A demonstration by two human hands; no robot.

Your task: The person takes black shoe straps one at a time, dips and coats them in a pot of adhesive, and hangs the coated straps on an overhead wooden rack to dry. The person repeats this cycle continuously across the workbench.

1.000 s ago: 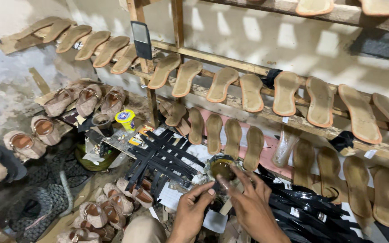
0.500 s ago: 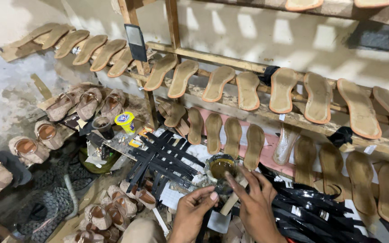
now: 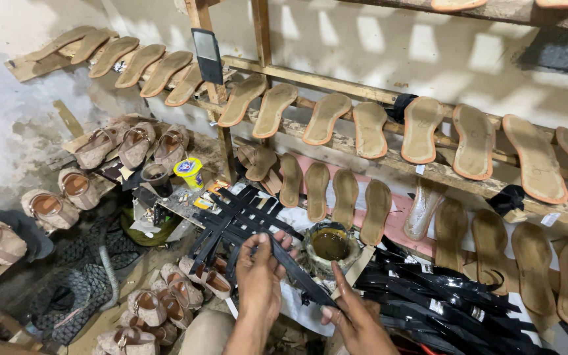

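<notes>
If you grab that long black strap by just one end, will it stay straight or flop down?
Probably flop: the black strap looks thin and flat, and the left hand and right hand each support one end. It seems light. Its shiny surface might be slippery or sticky, with the glue pot nearby.

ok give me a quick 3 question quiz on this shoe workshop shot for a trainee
1. True or false: both hands grip the same black strap.
2. Which hand holds the strap's upper end?
A. left hand
B. right hand
C. neither
3. Fill in: just beyond the strap stands a tin of glue, holding a dark amber ____.

Key
1. True: the strap runs slantwise from one hand to the other.
2. A: the left hand pinches the upper end, the right hand the lower.
3. Liquid.
</notes>
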